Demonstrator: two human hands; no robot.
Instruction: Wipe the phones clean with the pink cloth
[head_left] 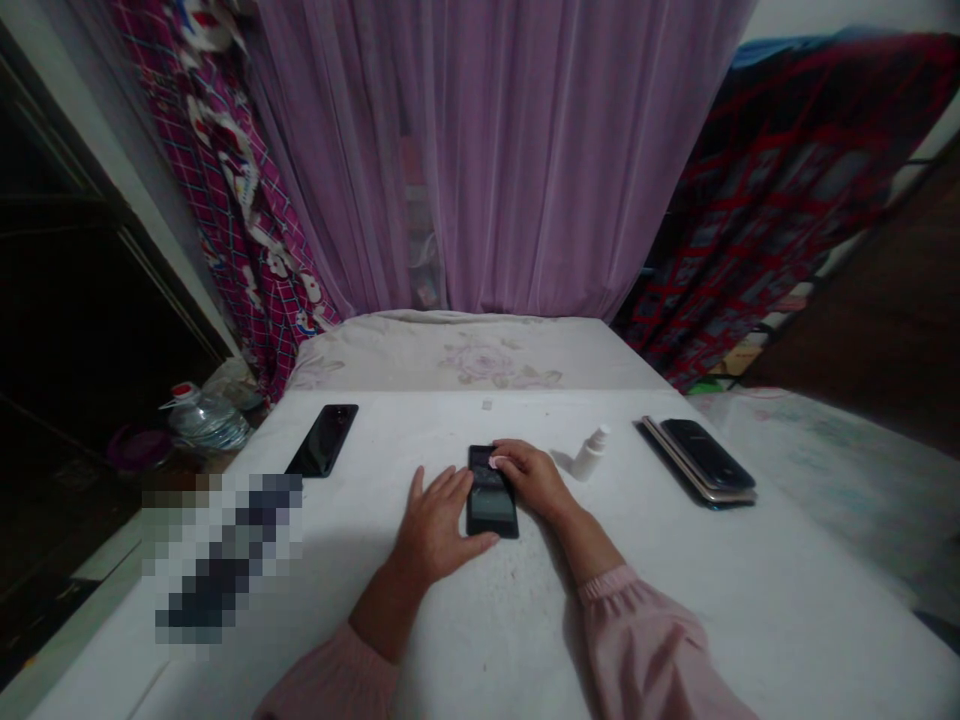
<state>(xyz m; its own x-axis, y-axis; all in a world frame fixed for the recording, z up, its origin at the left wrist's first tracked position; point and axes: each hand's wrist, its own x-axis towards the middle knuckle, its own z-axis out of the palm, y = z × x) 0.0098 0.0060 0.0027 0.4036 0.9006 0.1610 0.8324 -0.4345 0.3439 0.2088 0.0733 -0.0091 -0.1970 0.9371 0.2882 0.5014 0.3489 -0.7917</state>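
A black phone (491, 505) lies face up in the middle of the white table (750, 600). My left hand (435, 525) rests flat beside it, fingers spread, thumb against its near edge, steadying it. My right hand (532, 475) sits on the phone's far end with fingertips pressing something small and pale, maybe a wipe, onto the screen; I cannot make it out. A small white spray bottle (590, 453) lies just right of my right hand.
Another black phone (324, 438) lies at the left of the table. A stack of phones (701, 458) sits at the right. A blurred patch covers the near left. A plastic water jug (202, 415) stands off the table's left. Purple curtain hangs behind.
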